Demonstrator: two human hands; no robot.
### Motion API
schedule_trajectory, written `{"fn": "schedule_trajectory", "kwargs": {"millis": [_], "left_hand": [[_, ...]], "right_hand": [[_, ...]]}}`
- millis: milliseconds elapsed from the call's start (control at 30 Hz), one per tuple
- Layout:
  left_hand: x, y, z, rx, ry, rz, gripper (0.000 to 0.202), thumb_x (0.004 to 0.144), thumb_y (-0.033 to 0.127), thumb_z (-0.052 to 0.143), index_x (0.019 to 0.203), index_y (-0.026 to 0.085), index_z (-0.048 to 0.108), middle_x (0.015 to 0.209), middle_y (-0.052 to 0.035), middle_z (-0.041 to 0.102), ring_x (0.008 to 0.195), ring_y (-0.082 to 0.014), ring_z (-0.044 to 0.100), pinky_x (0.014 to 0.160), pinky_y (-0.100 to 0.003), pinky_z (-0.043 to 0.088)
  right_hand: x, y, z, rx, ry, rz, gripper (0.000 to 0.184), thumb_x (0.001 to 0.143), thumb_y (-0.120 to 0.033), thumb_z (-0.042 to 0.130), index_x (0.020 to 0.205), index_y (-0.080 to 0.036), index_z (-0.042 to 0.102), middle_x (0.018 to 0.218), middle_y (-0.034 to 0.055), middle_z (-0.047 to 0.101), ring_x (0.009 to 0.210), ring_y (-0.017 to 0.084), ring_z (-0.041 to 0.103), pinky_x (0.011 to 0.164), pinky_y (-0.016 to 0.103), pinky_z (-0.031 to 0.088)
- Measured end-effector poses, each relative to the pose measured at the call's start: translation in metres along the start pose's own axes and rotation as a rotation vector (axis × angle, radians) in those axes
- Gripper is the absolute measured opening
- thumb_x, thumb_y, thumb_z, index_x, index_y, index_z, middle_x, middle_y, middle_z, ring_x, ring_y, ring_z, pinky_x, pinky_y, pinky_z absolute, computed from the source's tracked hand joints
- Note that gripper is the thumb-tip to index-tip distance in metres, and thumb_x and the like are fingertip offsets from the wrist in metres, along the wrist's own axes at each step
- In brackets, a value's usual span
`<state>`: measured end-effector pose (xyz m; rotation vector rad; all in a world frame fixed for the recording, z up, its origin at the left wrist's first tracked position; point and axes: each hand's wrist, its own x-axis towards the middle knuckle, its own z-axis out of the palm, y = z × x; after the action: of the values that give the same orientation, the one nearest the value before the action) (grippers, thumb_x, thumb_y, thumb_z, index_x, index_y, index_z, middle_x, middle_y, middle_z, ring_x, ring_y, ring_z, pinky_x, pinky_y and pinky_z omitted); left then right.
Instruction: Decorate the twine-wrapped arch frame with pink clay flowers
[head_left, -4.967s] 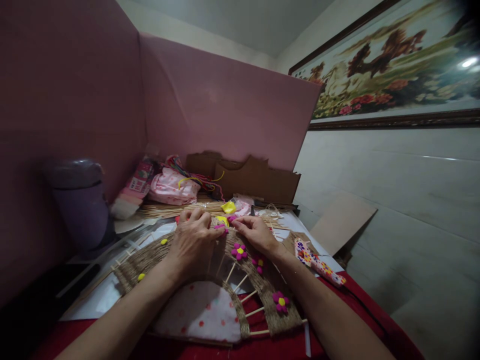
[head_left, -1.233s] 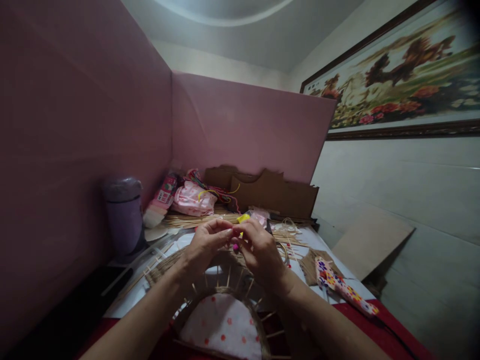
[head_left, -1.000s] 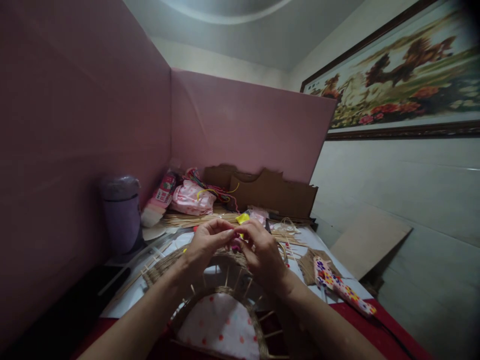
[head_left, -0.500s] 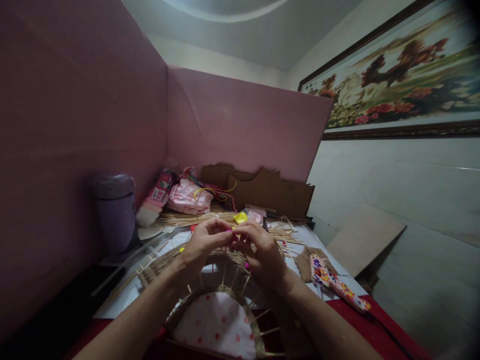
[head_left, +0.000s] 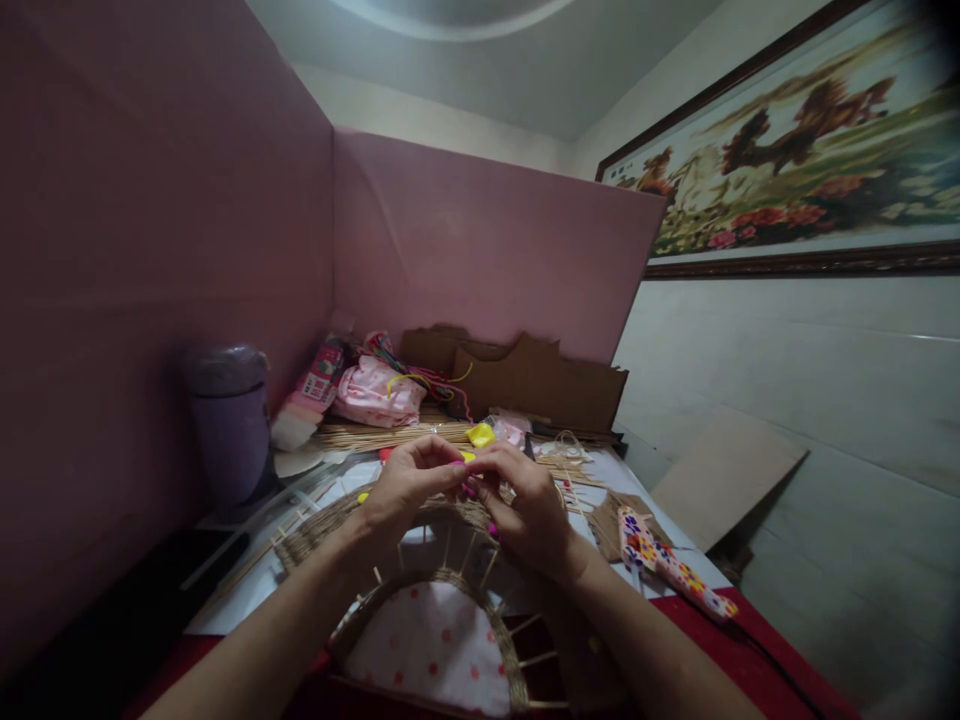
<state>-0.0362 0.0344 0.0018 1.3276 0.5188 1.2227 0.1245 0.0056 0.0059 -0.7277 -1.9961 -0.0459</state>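
Note:
A half-round woven twine piece (head_left: 442, 585) with wooden spokes and a white dotted cloth centre (head_left: 431, 655) lies in front of me. My left hand (head_left: 409, 488) and my right hand (head_left: 525, 505) meet above its top edge, fingertips pinched together on a small pink and yellow bit (head_left: 469, 475) that is too small to name. A pink dot shows on the twine just below my right hand.
A flower-patterned glue gun (head_left: 667, 565) lies to the right on the red table (head_left: 765, 660). Behind my hands are a bundle of thin sticks (head_left: 375, 435), a yellow lump (head_left: 481, 434), pink cloth (head_left: 379, 393), cardboard pieces (head_left: 540, 385) and a purple jar (head_left: 225, 420). Pink boards wall the left and back.
Five seconds ago both hands pressed on the flat woven piece with pink flowers showing. Now they are raised and pinched together above it. Over the last second they barely move.

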Motion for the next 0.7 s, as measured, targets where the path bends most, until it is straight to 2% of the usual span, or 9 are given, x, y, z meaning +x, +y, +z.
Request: {"fn": "schedule_trajectory", "kwargs": {"millis": [133, 267, 433, 533, 700], "left_hand": [[0.0011, -0.0026, -0.0001, -0.002, 0.026, -0.014, 0.025, 0.059, 0.025, 0.079, 0.066, 0.013, 0.059, 0.057, 0.0027, 0.059, 0.048, -0.0073, 0.051, 0.051, -0.021, 0.041], [0.0005, -0.0022, -0.0003, -0.032, 0.04, -0.023, 0.023, 0.06, 0.023, 0.077, 0.066, 0.014, 0.057, 0.056, 0.0034, 0.059, 0.048, -0.0071, 0.051, 0.05, -0.02, 0.04], [-0.0015, 0.003, -0.0009, -0.05, 0.017, -0.017, 0.02, 0.065, 0.023, 0.075, 0.072, 0.012, 0.06, 0.062, 0.0001, 0.063, 0.053, -0.0079, 0.054, 0.055, -0.021, 0.042], [-0.0014, 0.0024, -0.0014, -0.027, -0.001, -0.001, 0.021, 0.067, 0.025, 0.075, 0.074, 0.012, 0.061, 0.065, -0.0017, 0.065, 0.055, -0.0087, 0.055, 0.056, -0.022, 0.043], [0.0001, -0.0008, -0.0019, -0.017, -0.037, 0.022, 0.019, 0.068, 0.025, 0.074, 0.074, 0.012, 0.062, 0.064, -0.0025, 0.066, 0.057, -0.0103, 0.058, 0.058, -0.023, 0.045]], "right_hand": [[-0.0016, 0.0007, 0.0029, -0.018, -0.03, 0.008, 0.006, 0.082, -0.014, 0.056, 0.086, -0.017, 0.06, 0.078, 0.0044, 0.059, 0.07, 0.017, 0.053, 0.066, 0.029, 0.044], [-0.003, 0.0033, 0.0035, 0.054, -0.037, 0.042, 0.004, 0.082, -0.016, 0.058, 0.085, -0.017, 0.06, 0.08, 0.0044, 0.06, 0.071, 0.016, 0.054, 0.067, 0.029, 0.044], [-0.0049, 0.0064, 0.0025, 0.174, 0.015, 0.133, 0.018, 0.082, -0.019, 0.062, 0.1, -0.019, 0.058, 0.089, 0.0043, 0.064, 0.072, 0.015, 0.058, 0.069, 0.028, 0.047], [-0.0051, 0.0065, 0.0032, 0.117, 0.014, 0.104, 0.016, 0.082, -0.02, 0.062, 0.098, -0.019, 0.06, 0.088, 0.0049, 0.063, 0.074, 0.016, 0.057, 0.069, 0.029, 0.046], [-0.0048, 0.0059, 0.0049, 0.048, 0.01, 0.066, 0.012, 0.087, -0.014, 0.052, 0.094, -0.019, 0.062, 0.085, 0.0055, 0.063, 0.079, 0.018, 0.057, 0.071, 0.031, 0.045]]}}
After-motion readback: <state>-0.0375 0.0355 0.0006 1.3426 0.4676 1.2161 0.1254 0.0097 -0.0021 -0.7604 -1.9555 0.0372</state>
